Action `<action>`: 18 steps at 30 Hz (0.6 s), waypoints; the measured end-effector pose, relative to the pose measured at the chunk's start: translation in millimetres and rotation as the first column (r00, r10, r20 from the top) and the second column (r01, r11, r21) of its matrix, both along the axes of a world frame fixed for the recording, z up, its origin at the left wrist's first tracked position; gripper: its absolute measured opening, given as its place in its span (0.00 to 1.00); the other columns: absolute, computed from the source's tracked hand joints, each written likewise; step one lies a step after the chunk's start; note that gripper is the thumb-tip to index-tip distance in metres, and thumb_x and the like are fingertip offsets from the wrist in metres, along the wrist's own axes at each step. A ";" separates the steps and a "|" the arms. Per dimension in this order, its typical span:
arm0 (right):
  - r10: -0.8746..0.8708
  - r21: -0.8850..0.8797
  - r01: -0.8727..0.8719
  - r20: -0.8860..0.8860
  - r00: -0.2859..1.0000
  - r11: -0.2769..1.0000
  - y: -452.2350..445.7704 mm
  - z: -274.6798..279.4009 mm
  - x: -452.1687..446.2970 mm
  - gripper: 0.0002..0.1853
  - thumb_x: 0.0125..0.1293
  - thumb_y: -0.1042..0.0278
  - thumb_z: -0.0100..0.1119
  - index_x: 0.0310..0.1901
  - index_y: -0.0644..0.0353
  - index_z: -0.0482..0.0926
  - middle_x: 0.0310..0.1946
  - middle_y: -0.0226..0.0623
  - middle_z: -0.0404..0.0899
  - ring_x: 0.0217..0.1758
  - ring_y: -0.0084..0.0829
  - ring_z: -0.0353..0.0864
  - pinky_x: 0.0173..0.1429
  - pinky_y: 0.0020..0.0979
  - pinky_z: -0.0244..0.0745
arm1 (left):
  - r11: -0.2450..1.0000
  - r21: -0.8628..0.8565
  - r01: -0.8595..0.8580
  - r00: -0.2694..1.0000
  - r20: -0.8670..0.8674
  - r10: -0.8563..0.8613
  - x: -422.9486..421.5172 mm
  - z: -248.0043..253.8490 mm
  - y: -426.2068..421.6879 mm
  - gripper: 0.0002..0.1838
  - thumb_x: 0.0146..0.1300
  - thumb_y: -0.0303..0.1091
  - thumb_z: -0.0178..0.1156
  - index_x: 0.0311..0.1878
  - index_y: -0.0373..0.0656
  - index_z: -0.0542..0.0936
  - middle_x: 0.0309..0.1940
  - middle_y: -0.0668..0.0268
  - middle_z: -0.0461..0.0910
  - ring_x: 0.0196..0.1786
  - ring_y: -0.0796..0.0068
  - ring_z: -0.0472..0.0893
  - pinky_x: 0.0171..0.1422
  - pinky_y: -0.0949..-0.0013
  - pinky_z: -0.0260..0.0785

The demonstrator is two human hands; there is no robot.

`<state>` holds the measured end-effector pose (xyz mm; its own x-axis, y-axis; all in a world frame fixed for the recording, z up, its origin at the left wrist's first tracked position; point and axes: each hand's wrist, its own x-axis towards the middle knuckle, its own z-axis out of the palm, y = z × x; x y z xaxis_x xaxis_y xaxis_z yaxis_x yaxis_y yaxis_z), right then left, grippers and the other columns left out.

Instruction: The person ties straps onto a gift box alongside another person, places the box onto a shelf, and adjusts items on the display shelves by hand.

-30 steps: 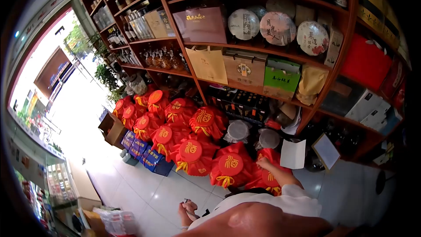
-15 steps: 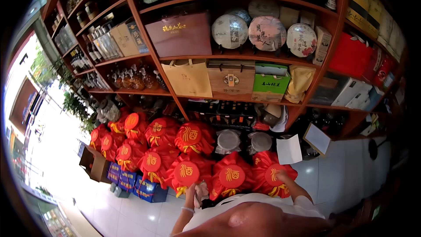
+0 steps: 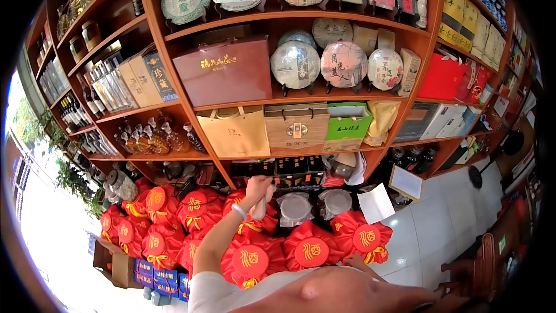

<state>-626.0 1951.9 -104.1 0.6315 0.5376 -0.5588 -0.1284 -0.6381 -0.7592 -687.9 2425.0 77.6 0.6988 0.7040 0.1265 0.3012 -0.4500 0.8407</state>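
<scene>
My left hand [image 3: 259, 189] reaches forward over the jars, fingers closed round a crumpled pale cloth [image 3: 258, 208] that hangs below it. Behind the cloth stands a jar wrapped in red fabric [image 3: 236, 200], partly covered by my hand and arm. In the front row are more red-wrapped jars with yellow characters and yellow ties, one at the centre [image 3: 252, 259] and another beside it [image 3: 311, 250]. My right hand [image 3: 354, 261] is low, close to the rightmost red-wrapped jar [image 3: 366, 237]; its fingers are mostly hidden.
Two jars with clear-wrapped grey lids [image 3: 295, 207] stand behind the front row. A wooden shelf [image 3: 301, 153] carries gift bags, boxes and round tea cakes. Blue boxes [image 3: 165, 281] and an open cardboard box [image 3: 116, 264] are at the left. A white sheet [image 3: 376, 203] lies at the right.
My left hand has moved forward and up with the cloth, from the front jar to the back row. My right hand has drawn back and down from the rightmost jar's top. The view has shifted.
</scene>
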 end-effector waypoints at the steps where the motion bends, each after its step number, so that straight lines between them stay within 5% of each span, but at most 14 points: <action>1: -0.028 0.029 0.029 -0.031 0.999 0.999 -0.9 -11.1 -3.5 0.10 0.54 0.65 0.58 0.27 0.65 0.79 0.22 0.37 0.79 0.23 0.25 0.79 0.24 0.25 0.73 | 0.997 0.076 0.016 1.000 0.013 -0.017 16.1 14.3 0.4 0.14 0.51 0.41 0.58 0.28 0.37 0.80 0.19 0.53 0.77 0.25 0.62 0.79 0.32 0.66 0.69; 3: -0.066 0.061 0.070 -0.066 0.996 0.996 -2.3 -10.0 -8.7 0.10 0.55 0.65 0.57 0.28 0.65 0.79 0.21 0.36 0.79 0.22 0.25 0.79 0.24 0.25 0.73 | 0.979 0.190 0.073 0.997 0.009 -0.076 41.9 38.5 5.3 0.15 0.52 0.42 0.57 0.35 0.39 0.80 0.27 0.56 0.80 0.34 0.59 0.80 0.39 0.65 0.71; 8: -0.149 -0.312 0.181 0.123 0.981 0.933 -28.1 2.1 -24.2 0.10 0.52 0.66 0.58 0.24 0.66 0.79 0.18 0.39 0.78 0.19 0.28 0.79 0.22 0.27 0.73 | 0.913 0.385 0.137 0.990 -0.086 -0.113 98.8 69.7 42.7 0.17 0.55 0.42 0.53 0.46 0.46 0.75 0.34 0.51 0.79 0.38 0.50 0.78 0.44 0.55 0.70; 12: -0.394 -0.346 0.362 -0.025 0.919 0.866 -76.1 -104.6 -22.3 0.10 0.50 0.67 0.58 0.23 0.67 0.78 0.17 0.42 0.78 0.18 0.30 0.79 0.21 0.29 0.74 | 0.791 0.594 0.147 0.971 -0.241 0.001 118.4 109.9 55.0 0.25 0.56 0.41 0.52 0.58 0.48 0.64 0.31 0.51 0.79 0.37 0.51 0.78 0.40 0.53 0.70; 18: -0.310 -0.281 0.318 0.076 0.948 0.905 -34.9 6.3 -10.9 0.08 0.52 0.71 0.56 0.22 0.67 0.78 0.18 0.42 0.77 0.17 0.30 0.78 0.19 0.28 0.72 | 0.657 0.730 0.190 0.919 -0.367 0.142 151.1 131.9 78.0 0.31 0.58 0.35 0.47 0.65 0.43 0.52 0.32 0.54 0.79 0.34 0.54 0.80 0.36 0.55 0.71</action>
